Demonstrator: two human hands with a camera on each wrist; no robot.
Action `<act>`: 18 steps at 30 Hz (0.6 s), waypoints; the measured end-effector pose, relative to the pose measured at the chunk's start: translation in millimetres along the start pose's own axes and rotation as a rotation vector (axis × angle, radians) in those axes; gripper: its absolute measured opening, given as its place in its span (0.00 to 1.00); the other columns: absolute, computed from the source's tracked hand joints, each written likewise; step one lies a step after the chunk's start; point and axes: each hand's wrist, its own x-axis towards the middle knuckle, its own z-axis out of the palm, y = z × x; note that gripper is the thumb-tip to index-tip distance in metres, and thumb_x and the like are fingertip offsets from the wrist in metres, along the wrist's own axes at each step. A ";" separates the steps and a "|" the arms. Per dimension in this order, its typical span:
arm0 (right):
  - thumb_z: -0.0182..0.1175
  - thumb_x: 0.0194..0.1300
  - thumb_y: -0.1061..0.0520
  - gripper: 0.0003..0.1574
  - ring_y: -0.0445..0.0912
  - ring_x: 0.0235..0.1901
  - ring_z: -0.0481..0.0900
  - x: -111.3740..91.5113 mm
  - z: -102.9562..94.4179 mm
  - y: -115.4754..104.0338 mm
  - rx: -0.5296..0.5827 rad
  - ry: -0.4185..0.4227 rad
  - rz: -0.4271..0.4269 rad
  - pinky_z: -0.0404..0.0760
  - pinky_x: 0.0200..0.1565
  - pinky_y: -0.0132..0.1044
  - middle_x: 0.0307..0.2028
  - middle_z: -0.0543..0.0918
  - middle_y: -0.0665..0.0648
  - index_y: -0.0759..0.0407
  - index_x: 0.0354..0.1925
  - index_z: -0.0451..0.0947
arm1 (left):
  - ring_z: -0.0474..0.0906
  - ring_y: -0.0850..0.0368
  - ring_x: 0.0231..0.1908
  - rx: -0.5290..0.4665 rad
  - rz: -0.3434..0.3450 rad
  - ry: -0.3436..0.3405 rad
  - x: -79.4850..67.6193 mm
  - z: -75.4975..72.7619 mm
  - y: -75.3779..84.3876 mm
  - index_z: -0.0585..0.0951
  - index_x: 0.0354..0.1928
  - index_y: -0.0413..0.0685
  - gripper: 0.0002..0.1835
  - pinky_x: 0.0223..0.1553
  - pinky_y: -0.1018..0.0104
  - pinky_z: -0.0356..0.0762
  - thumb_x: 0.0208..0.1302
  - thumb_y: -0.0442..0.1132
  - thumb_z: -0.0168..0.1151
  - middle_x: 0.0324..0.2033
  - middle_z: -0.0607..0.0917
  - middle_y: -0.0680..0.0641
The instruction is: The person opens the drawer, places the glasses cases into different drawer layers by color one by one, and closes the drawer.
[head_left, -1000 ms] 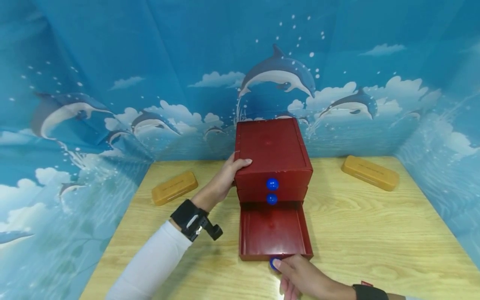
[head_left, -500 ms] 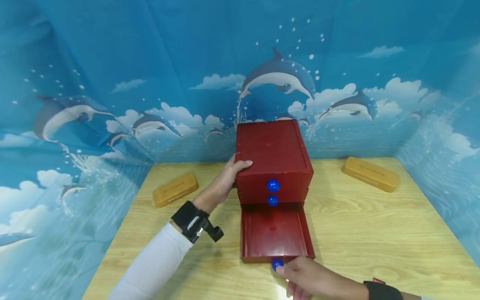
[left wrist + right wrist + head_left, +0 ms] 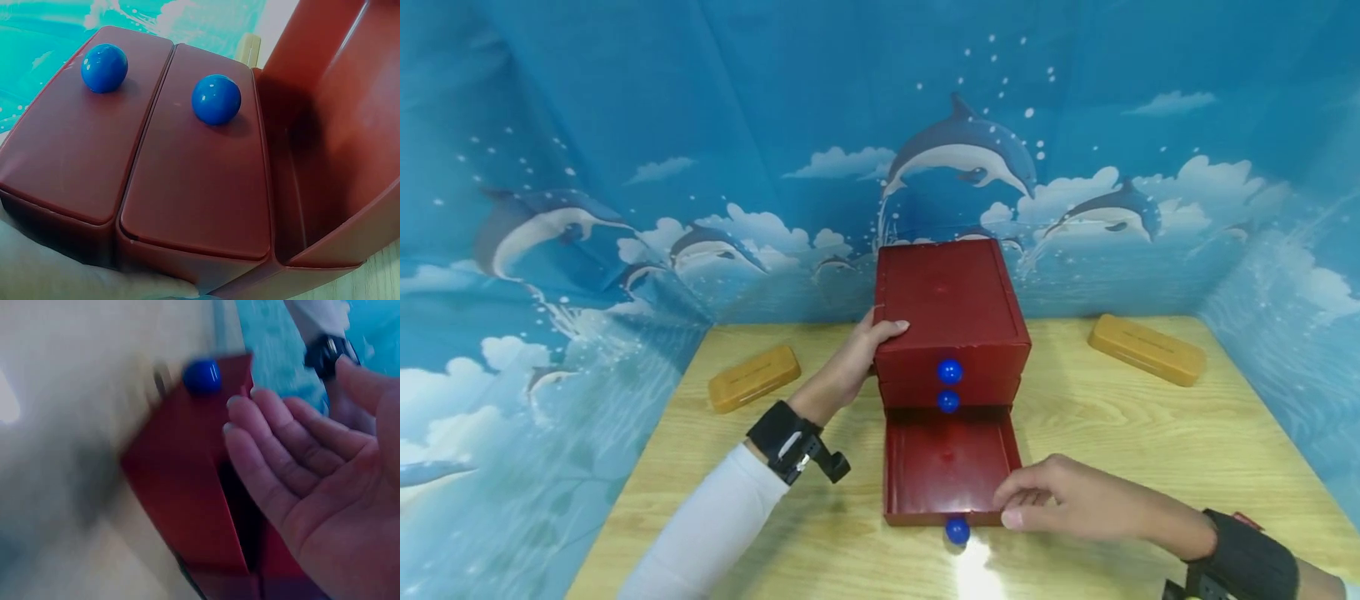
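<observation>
A dark red drawer cabinet (image 3: 943,292) stands near the middle of the table, its lowest drawer (image 3: 917,518) pulled out toward me. My left hand (image 3: 853,358) grips the cabinet's left side, thumb over the top edge. Blue round knobs sit on the two upper drawer fronts, the top knob (image 3: 950,372) and the middle knob (image 3: 216,100), and both of these drawers are in. A third blue knob (image 3: 957,531) is on the pulled-out drawer's front. Just right of that drawer's front corner hovers my right hand (image 3: 1067,500); in the right wrist view its fingers are extended and hold nothing.
An orange-brown case (image 3: 755,378) lies on the table to the left of the cabinet, and a similar case (image 3: 1147,349) lies at the back right. A blue dolphin-print curtain (image 3: 820,100) hangs behind the wooden table (image 3: 1150,442) and along both sides.
My right hand has let go of the lowest drawer's knob and moved right and up from it. The left hand keeps its place on the cabinet, and the drawer stays pulled out.
</observation>
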 end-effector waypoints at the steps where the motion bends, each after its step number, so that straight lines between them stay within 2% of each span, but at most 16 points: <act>1: 0.53 0.71 0.50 0.13 0.39 0.40 0.80 -1.6 -6.1 1.5 -0.034 0.023 0.002 0.80 0.38 0.37 0.42 0.83 0.45 0.46 0.50 0.78 | 0.77 0.47 0.49 0.000 0.000 -0.004 0.4 0.1 -0.2 0.56 0.67 0.65 0.30 0.48 0.51 0.74 0.66 0.55 0.53 0.54 0.75 0.44; 6: 0.55 0.69 0.46 0.15 0.37 0.39 0.79 -10.2 -35.5 12.4 -0.214 0.152 0.078 0.80 0.36 0.38 0.41 0.84 0.44 0.47 0.50 0.78 | 0.77 0.47 0.49 0.002 0.000 -0.011 1.4 1.2 -0.3 0.56 0.67 0.65 0.30 0.48 0.51 0.74 0.67 0.55 0.53 0.55 0.75 0.44; 11: 0.57 0.66 0.42 0.22 0.38 0.41 0.79 -18.9 -58.4 26.8 -0.472 0.283 0.131 0.80 0.40 0.41 0.43 0.83 0.46 0.53 0.51 0.78 | 0.76 0.47 0.49 0.005 0.006 -0.013 1.3 1.0 -0.5 0.56 0.67 0.66 0.30 0.49 0.50 0.73 0.66 0.55 0.53 0.55 0.75 0.44; 14: 0.59 0.64 0.40 0.26 0.43 0.43 0.79 -25.1 -70.3 36.3 -0.606 0.344 0.148 0.80 0.42 0.44 0.46 0.82 0.50 0.55 0.52 0.77 | 0.76 0.47 0.49 0.005 0.011 -0.005 1.9 0.6 -0.6 0.56 0.67 0.65 0.30 0.48 0.50 0.74 0.66 0.55 0.53 0.55 0.74 0.44; 18: 0.61 0.62 0.40 0.33 0.54 0.50 0.76 -32.4 -85.5 51.8 -0.690 0.400 0.193 0.77 0.46 0.53 0.50 0.80 0.59 0.61 0.56 0.74 | 0.76 0.47 0.49 0.000 0.013 0.008 1.8 0.9 -0.8 0.57 0.67 0.64 0.30 0.48 0.51 0.74 0.66 0.55 0.53 0.55 0.75 0.43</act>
